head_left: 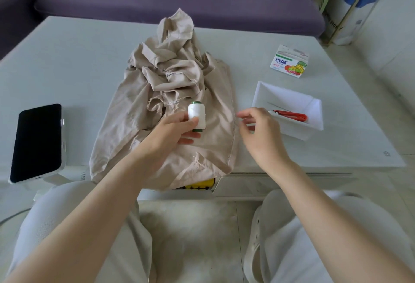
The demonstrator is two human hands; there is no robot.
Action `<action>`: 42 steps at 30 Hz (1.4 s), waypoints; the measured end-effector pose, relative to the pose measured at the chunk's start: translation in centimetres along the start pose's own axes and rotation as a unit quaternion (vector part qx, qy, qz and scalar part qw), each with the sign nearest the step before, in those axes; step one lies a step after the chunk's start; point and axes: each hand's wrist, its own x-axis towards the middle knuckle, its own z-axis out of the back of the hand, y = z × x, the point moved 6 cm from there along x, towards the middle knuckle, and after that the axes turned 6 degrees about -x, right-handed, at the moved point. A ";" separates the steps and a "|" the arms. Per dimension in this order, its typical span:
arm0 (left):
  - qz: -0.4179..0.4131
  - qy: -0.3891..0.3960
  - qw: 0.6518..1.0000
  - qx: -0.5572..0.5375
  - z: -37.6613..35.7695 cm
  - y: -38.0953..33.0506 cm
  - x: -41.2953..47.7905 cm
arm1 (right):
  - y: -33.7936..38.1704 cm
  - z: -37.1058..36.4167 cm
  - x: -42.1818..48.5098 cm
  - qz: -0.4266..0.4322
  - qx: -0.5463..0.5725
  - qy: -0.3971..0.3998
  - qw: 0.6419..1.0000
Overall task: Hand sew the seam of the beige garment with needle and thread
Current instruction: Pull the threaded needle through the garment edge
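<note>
One phone (38, 142) left of garment (175, 69), tray (289, 94) right

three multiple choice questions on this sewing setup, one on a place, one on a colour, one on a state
1. Where does the red tool lie?
A. in the white tray
B. on the floor
C. in a lap

2. What colour are the end caps of the thread spool?
A. red
B. green
C. yellow

3. What is the left hand doing?
A. lying flat, palm down
B. holding the spool over the beige garment
C. hanging idle, holding nothing

Answers: 1 A, the tool sits inside the tray's walls; 2 B, green rims show at its top and bottom; 3 B, thumb and fingers wrap the spool.
</note>
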 end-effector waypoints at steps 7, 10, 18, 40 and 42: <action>0.000 0.046 0.999 0.003 -0.7 -0.1 -0.2 | 2.8 -1.8 -2.3 -0.081 0.207 0.199 0.954; 0.001 0.056 0.998 0.010 -0.8 0.0 -0.2 | 3.1 -2.2 -2.6 -0.079 0.183 0.199 0.960; 0.000 0.031 0.999 0.025 -0.6 0.3 0.1 | 2.8 -1.8 -2.3 -0.100 0.200 0.176 0.959; -0.145 -0.001 0.933 0.331 -5.8 -1.5 2.1 | -0.5 4.3 -0.1 -0.198 0.522 -0.010 0.830; -0.168 0.018 0.917 0.360 -7.5 -1.7 3.1 | -1.6 4.9 -0.3 -0.185 0.473 -0.025 0.861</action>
